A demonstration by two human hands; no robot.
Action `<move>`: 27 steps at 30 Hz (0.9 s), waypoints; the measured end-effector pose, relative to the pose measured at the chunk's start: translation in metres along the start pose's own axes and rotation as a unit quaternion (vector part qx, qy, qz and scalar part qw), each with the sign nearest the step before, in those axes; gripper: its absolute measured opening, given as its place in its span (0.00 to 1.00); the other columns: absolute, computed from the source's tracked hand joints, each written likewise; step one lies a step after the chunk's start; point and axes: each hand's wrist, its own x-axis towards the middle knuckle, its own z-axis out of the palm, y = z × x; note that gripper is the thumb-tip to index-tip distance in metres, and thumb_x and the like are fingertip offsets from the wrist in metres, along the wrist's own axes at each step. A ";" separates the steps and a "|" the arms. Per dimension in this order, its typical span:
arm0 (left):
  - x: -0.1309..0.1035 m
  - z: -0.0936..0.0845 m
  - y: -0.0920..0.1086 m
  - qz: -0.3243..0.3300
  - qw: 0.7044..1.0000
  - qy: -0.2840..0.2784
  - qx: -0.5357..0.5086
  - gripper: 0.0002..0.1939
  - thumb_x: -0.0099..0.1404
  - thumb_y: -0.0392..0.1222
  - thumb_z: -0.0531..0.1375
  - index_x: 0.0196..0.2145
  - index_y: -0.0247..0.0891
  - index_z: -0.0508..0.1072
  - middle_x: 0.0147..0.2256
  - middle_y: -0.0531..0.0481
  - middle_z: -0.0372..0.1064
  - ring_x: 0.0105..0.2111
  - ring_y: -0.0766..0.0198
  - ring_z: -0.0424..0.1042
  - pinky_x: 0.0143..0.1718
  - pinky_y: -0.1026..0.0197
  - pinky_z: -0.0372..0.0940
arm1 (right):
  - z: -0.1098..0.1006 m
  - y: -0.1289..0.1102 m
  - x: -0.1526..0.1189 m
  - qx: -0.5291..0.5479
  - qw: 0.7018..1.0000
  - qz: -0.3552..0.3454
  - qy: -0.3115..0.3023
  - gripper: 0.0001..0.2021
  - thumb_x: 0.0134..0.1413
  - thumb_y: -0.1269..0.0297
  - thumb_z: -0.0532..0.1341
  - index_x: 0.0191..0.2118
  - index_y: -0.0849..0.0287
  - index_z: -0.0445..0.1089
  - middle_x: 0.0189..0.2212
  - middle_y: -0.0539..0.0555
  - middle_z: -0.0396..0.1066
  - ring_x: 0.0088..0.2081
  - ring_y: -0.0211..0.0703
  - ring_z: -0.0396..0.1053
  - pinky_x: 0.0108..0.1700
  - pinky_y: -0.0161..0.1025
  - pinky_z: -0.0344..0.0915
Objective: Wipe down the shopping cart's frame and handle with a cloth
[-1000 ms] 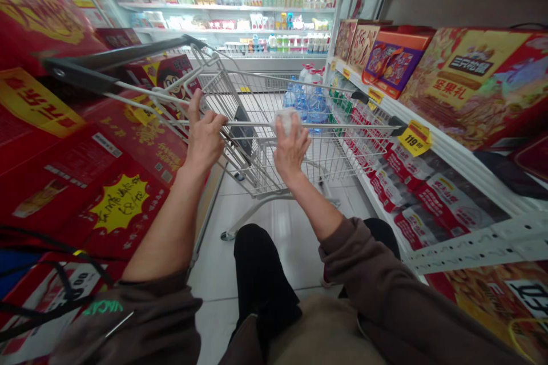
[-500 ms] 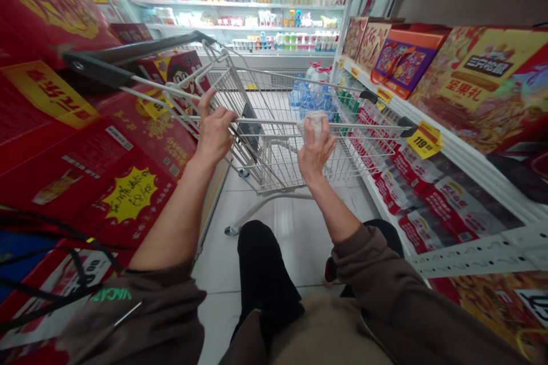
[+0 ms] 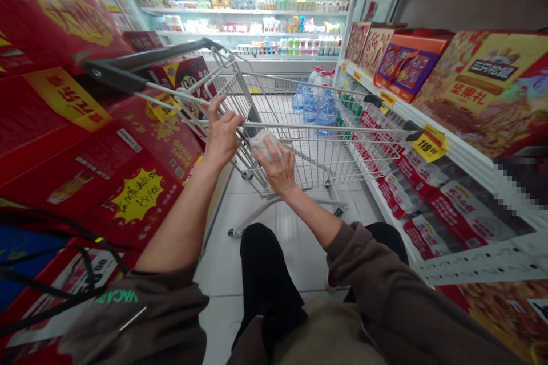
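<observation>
A metal shopping cart (image 3: 363, 154) stands sideways in front of me, its dark handle (image 3: 141, 58) at the left. My left hand (image 3: 222, 134) is curled over the cart's top side rail near the handle end. My right hand (image 3: 278, 168) presses a crumpled whitish cloth (image 3: 264, 144) against the wire side, just below that rail and close to my left hand. The fingers lie bent over the cloth. The cart's basket shows no goods through its wires.
Red gift boxes (image 3: 81, 154) are stacked close at the left. A shelf (image 3: 466, 162) with boxes and packed bottles runs along the right. Bottled water packs (image 3: 319, 105) stand on the floor beyond the cart, before a lit refrigerated display (image 3: 257, 9).
My right hand has moved left and down with the cloth, from the top rail to the wire side. My left hand still holds the rail.
</observation>
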 end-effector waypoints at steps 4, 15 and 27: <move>0.000 -0.001 -0.004 0.000 1.000 -0.011 -0.013 0.21 0.57 0.28 0.56 0.42 0.47 0.77 0.44 0.44 0.77 0.74 0.48 0.45 0.75 0.31 0.42 | -0.011 -0.008 0.018 -0.011 0.997 -0.073 -0.022 0.28 0.72 0.65 0.53 0.72 0.33 0.55 0.77 0.43 0.47 0.69 0.56 0.57 0.63 0.56 0.61; -0.002 -0.001 -0.004 0.000 1.000 -0.014 -0.005 0.21 0.61 0.28 0.52 0.43 0.48 0.76 0.42 0.45 0.75 0.75 0.52 0.42 0.75 0.33 0.38 | -0.045 -0.009 0.021 -0.014 0.998 -0.047 -0.038 0.25 0.71 0.67 0.52 0.68 0.40 0.64 0.73 0.46 0.57 0.63 0.56 0.58 0.58 0.56 0.63; -0.004 0.000 -0.007 0.049 0.998 0.021 -0.022 0.17 0.64 0.28 0.52 0.40 0.44 0.76 0.39 0.43 0.75 0.73 0.47 0.47 0.75 0.29 0.35 | -0.044 -0.012 0.024 0.005 0.999 -0.046 0.019 0.20 0.72 0.69 0.52 0.59 0.43 0.72 0.67 0.48 0.67 0.58 0.56 0.61 0.52 0.54 0.63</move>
